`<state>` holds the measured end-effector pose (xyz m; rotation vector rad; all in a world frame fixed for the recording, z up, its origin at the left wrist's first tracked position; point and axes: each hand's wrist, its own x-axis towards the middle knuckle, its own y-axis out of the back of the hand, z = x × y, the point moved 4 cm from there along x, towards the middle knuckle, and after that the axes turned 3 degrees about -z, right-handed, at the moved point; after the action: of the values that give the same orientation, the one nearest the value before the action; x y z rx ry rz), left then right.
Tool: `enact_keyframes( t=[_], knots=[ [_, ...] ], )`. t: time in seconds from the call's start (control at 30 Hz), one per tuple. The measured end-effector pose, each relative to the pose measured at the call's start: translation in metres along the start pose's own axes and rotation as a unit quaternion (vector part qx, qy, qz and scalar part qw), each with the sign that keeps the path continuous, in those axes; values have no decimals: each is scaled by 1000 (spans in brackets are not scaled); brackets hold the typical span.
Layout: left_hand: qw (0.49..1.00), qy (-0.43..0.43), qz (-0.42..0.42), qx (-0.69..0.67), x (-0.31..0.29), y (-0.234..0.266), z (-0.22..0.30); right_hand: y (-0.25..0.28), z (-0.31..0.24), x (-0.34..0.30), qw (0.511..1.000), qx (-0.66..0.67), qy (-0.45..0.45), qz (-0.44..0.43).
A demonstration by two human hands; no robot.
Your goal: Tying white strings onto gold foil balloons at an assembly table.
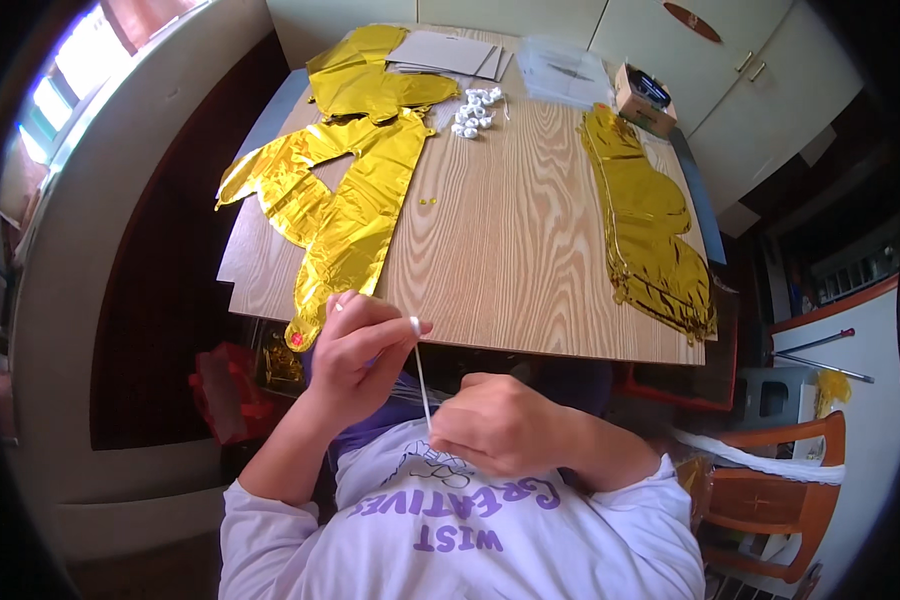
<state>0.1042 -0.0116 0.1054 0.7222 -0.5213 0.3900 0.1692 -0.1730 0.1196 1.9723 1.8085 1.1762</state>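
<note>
A thin white ribbon (423, 385) runs taut between my two hands, in front of the table's near edge. Its upper end passes round the fingertips of my left hand (355, 350), where a small white loop shows. My right hand (495, 425), lower and closer to my shirt, is closed in a fist on the other end. Just beyond my left hand lies a flat gold foil balloon (355, 215), its near tip marked with a red spot. Several small white ribbon coils (475, 112) sit in a cluster farther back on the wood-grain table (500, 240).
A folded stack of gold foil balloons (645, 220) lies along the table's right side. At the back are more gold foil (370, 75), grey cards (445, 53), clear plastic bags (565, 72) and a small cardboard box (645, 105). A wooden chair (770, 500) stands at right.
</note>
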Motion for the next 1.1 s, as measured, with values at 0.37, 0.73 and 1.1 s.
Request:
enact_keyframes(
  t=[0.37,0.73,1.1],
  knots=[
    [980,-112,-143,-87,-2,-19,26,40,20,2,987,22,-69,143],
    [963,-30,-114,-241,4,-6,36,41,33,10,990,-39,-77,112],
    [972,138,12,-189,8,4,14,11,11,6,998,47,-26,11]
  ],
)
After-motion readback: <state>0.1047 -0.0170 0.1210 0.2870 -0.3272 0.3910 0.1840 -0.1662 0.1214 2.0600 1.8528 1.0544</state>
